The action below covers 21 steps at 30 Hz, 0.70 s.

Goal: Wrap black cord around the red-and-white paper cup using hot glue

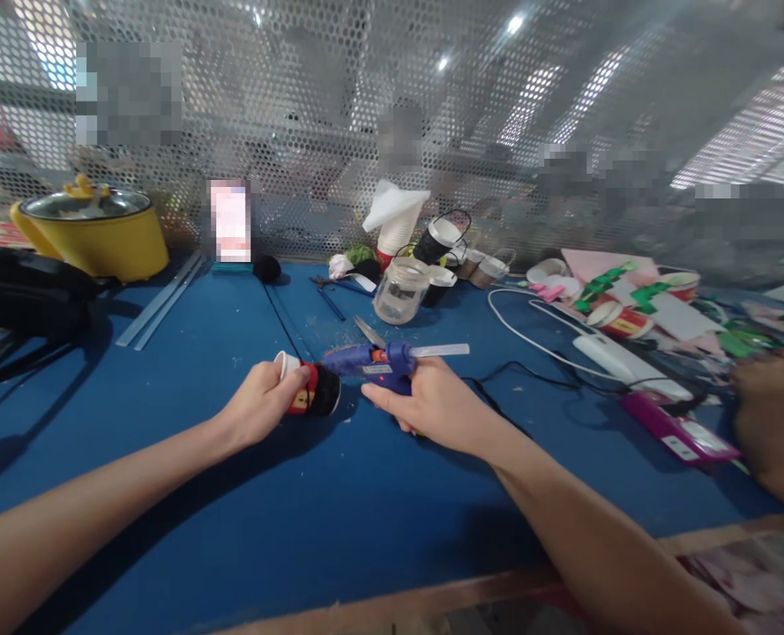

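My left hand (264,401) is closed around a small paper cup (304,401) lying tilted on its side, red and yellow with black yarn wound about its lower part. A strand of the yarn runs back to a black yarn ball (267,268). In my right hand (435,397) is a blue hot glue gun (365,363), with a clear glue stick jutting from its back. Its nozzle points left, close against the cup; whether it touches is hard to see. Scissors (367,331) lie just behind the glue gun.
Behind stand a clear jar (401,293) and yarn-wrapped cups (439,238). A yellow pot (93,231) is at the back left. Cables lead to a white power strip (630,366) and a purple box (677,430). Another person's hand (779,414) rests at the right edge.
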Tool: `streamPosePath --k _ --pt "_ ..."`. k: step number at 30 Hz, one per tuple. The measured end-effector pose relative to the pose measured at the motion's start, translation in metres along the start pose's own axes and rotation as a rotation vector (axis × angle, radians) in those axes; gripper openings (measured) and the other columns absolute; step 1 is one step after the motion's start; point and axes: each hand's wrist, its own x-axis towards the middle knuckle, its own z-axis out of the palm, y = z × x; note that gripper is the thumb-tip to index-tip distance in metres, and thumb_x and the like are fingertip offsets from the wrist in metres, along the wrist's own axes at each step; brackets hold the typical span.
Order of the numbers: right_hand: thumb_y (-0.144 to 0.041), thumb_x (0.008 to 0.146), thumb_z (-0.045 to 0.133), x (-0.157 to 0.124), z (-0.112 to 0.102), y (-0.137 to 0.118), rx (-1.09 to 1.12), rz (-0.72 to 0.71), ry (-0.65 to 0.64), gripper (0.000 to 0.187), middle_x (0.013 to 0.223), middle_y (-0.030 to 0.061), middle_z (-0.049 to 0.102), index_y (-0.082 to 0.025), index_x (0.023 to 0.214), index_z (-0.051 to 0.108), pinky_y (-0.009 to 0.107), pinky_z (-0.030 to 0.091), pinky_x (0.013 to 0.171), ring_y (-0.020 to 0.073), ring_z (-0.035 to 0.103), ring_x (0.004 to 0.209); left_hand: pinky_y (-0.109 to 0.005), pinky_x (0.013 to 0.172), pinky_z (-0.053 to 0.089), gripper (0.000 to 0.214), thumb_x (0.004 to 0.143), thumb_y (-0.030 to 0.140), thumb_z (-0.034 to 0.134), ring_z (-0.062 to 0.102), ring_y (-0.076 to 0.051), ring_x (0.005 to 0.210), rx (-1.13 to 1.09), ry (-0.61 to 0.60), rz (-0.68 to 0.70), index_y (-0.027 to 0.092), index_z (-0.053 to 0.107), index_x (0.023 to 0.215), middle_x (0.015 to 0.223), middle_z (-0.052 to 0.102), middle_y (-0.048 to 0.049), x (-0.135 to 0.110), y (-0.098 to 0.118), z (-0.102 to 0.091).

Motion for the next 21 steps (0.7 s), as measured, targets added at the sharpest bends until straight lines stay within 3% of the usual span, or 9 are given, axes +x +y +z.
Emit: streamPosePath --k 5,11,17,21 --pt "-0.033 0.072 0.044 -0.005 -0.003 0.000 0.075 0.014 -0.023 0.026 0.037 -0.0037 0.047 -0.016 0.053 0.049 0.018 0.038 0.039 0.0081 0.047 0.034 -0.021 0.041 0.023 0.030 0.070 0.037 0.035 0.028 -0.007 0.042 -0.031 0.005 -0.003 0.015 0.042 0.051 0.045 0.032 0.0051 -0.001 0.001 -0.001" --pt "-0.033 0.073 0.044 -0.006 -0.002 0.000 0.090 -0.007 -0.022 0.029 0.037 -0.0034 0.047 -0.016 0.050 0.048 0.018 0.039 0.040 0.0079 0.047 0.034 -0.021 0.041 0.021 0.029 0.070 0.037 0.035 0.026 -0.007 0.042 -0.029 0.003 -0.010 0.016 0.037 0.049 0.044 0.028 0.0056 -0.001 0.002 -0.002" --pt "-0.033 0.073 0.044 -0.005 -0.011 0.005 0.282 0.018 -0.127 0.023 0.039 -0.0043 0.047 -0.014 0.061 0.051 0.019 0.039 0.042 0.0073 0.045 0.036 -0.021 0.041 0.022 0.028 0.070 0.036 0.037 0.029 -0.007 0.042 -0.061 0.014 -0.007 0.015 0.042 0.051 0.044 0.032 0.0051 0.000 0.000 -0.001" --pt "-0.027 0.071 0.049 0.008 -0.023 0.015 0.475 0.021 0.008 0.025 0.037 -0.0043 0.044 -0.014 0.050 0.046 0.018 0.037 0.041 0.0055 0.042 0.036 -0.021 0.042 0.023 0.028 0.070 0.036 0.036 0.029 -0.007 0.043 -0.060 0.027 -0.027 0.015 0.042 0.053 0.045 0.033 0.0050 0.001 0.000 -0.002"
